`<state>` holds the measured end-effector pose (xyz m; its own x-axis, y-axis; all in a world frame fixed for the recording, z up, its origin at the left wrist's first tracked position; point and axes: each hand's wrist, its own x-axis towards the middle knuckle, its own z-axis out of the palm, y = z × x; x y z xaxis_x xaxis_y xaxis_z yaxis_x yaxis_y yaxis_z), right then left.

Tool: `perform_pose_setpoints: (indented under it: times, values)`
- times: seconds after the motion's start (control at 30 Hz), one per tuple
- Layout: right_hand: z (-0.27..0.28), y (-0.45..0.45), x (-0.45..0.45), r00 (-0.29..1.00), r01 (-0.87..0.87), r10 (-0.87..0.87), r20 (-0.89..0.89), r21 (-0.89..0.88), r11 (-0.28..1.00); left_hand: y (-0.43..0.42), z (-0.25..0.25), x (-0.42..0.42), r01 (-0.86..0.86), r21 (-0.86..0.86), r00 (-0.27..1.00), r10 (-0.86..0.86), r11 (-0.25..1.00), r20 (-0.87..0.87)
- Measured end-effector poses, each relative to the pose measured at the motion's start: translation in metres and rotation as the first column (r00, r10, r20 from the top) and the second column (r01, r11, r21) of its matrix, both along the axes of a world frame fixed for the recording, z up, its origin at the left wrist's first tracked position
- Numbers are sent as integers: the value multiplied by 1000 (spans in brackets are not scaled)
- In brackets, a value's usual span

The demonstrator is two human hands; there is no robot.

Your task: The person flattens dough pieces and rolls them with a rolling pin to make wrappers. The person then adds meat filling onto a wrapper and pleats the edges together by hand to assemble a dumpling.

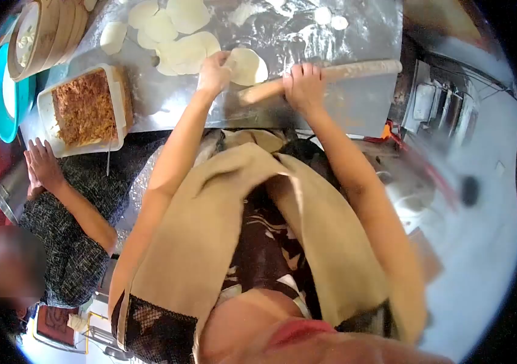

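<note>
My left hand (215, 73) pinches the left edge of a thin round dough wrapper (247, 67) that lies on the floured metal table. My right hand (304, 88) is wrapped round a wooden rolling pin (358, 70), which slants across the tabletop. The pin's left end reaches close to the lower edge of the wrapper. Left of and beyond my left hand, several rolled wrappers (176, 53) lie overlapping. Two small dough pieces (330, 19) sit farther back in the flour.
A white tray (119, 91) of brown filling (85, 106) stands at the table's left edge. Behind it are a bamboo steamer (58, 39) and a teal basin (3, 118). At the left is another person, hands (43, 164) near the tray. The metal table (355, 112) ends at the right.
</note>
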<state>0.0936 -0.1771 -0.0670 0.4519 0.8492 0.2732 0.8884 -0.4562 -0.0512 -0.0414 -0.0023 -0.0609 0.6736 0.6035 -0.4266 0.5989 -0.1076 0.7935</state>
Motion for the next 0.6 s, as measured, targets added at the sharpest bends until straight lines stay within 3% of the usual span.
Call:
perform_pose_setpoints:
  times: [0.03, 0.13, 0.17, 0.23, 0.27, 0.33, 0.4, 0.43, 0.47, 0.5, 0.57, 0.6]
  values:
    - [1, -7, -11, 998, 54, -52, -27, 60, 997, -6, 3, -8, 58, -61, 998, -59, 996, -12]
    - [-6, 68, 35, 968, 220, -207, -140, 87, 972, 1, 7, 33, 271, 218, 950, -223, 938, -221]
    - [-6, 82, 36, 930, 330, -311, -195, 78, 941, 9, 35, 43, 389, 100, 909, -364, 916, -203]
    - [-1, 58, 23, 963, 199, -182, -198, 69, 978, 9, 8, 48, 562, 199, 824, -522, 803, -222]
    - [-6, 29, 14, 966, 161, -140, -219, 81, 984, 8, 3, 43, 564, 213, 823, -522, 798, -222]
    - [-21, -30, 6, 984, 81, -80, -161, 3, 997, 5, 0, 32, 374, 261, 921, -389, 890, 5]
    - [-11, -62, 10, 995, -30, 45, -93, 160, 987, 22, 17, 34, 41, 68, 998, -44, 997, 43]
    - [-11, -65, 13, 995, -17, 32, -92, 165, 986, 29, 19, 39, -174, 329, 979, 128, 928, 157]
    - [-11, -67, 19, 996, 12, 8, -91, 217, 976, 33, 21, 47, -397, 531, 913, 260, 748, 315]
    - [-12, -69, 26, 996, 38, -13, -93, 265, 963, 33, 44, 65, -395, 754, 918, 201, 524, 341]
    - [-10, -62, 35, 986, 108, -78, -149, 205, 973, 45, 17, 105, -106, 757, 953, -152, 644, 263]
    - [-9, -59, 37, 969, 173, -143, -201, 138, 975, 38, 8, 114, -92, 753, 954, -160, 651, 255]
